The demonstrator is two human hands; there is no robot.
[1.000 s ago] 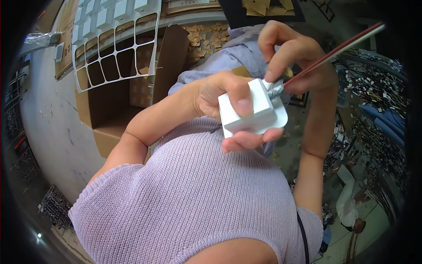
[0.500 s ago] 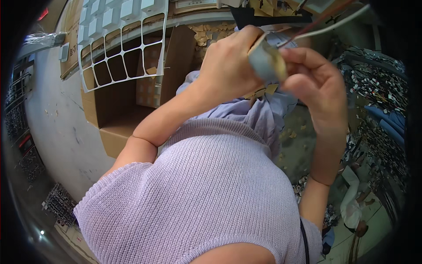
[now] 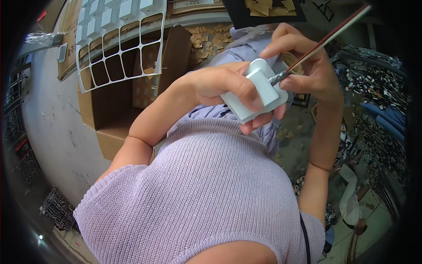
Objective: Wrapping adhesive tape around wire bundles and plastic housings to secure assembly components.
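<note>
A pale square plastic piece [image 3: 266, 93] with a raised block on its face lies tilted in my left hand [image 3: 220, 83]. The left thumb presses on its face, with the other fingers curled beneath. Out of the block comes a silver-wrapped stub [image 3: 277, 78], from which a red-brown and white wire pair [image 3: 327, 40] runs up to the right. My right hand [image 3: 316, 66] is curled beside the piece, its thumb by the stub and a fingertip near the upper corner. Within the right fingers sits a tan ring [image 3: 295, 64], seemingly a tape roll, partly hidden.
An open cardboard box [image 3: 115, 140] stands at left, below a white cut-out sheet [image 3: 105, 60] carrying several pale blocks [image 3: 110, 17]. A black tray [image 3: 239, 13] holds tan scraps; more scraps [image 3: 206, 42] lie beyond my lap. Wire bundles [image 3: 373, 75] fill the right side.
The grey roll that was at my left hand is no longer there; a tan ring shows in my right fingers. My left hand has lowered and turned, bringing the pale piece's block face into view.
</note>
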